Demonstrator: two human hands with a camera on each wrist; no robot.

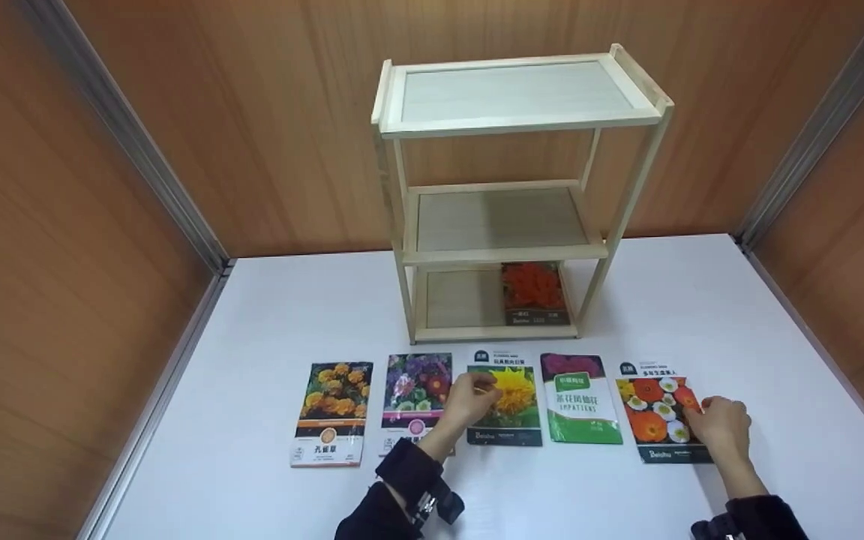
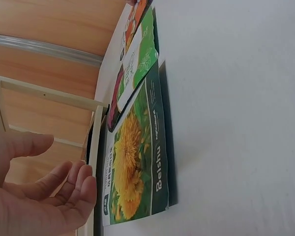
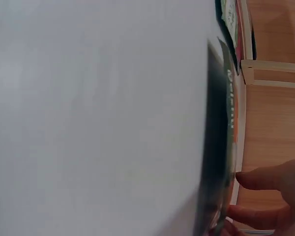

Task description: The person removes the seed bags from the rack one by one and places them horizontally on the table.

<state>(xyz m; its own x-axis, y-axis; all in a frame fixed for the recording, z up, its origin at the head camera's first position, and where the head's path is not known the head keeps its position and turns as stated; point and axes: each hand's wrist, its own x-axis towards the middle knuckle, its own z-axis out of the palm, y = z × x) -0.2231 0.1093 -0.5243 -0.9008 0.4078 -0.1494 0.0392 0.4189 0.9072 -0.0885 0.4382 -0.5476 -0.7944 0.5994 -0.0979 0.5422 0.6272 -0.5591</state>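
Observation:
In the head view my left hand (image 1: 471,401) hovers over a seed packet with yellow sunflowers (image 1: 505,405). The left wrist view shows its thumb apart from loosely bent fingers, with nothing between them. At the far right of the row, my right hand (image 1: 724,429) pinches the right edge of a seed packet with orange and white flowers (image 1: 649,420). Seen from the right wrist, that packet (image 3: 230,113) stands slightly off the table, with a dark shadow under it. Between these two packets lies a green and white impatiens packet (image 1: 582,405).
Left in the row lie a purple-flower packet (image 1: 417,382) and an orange marigold packet (image 1: 331,412). Behind stands a three-tier wooden shelf (image 1: 505,253), with a red-flower packet (image 1: 533,294) on its bottom tier. Wood-grain panels (image 1: 289,135) enclose the white table (image 1: 214,450).

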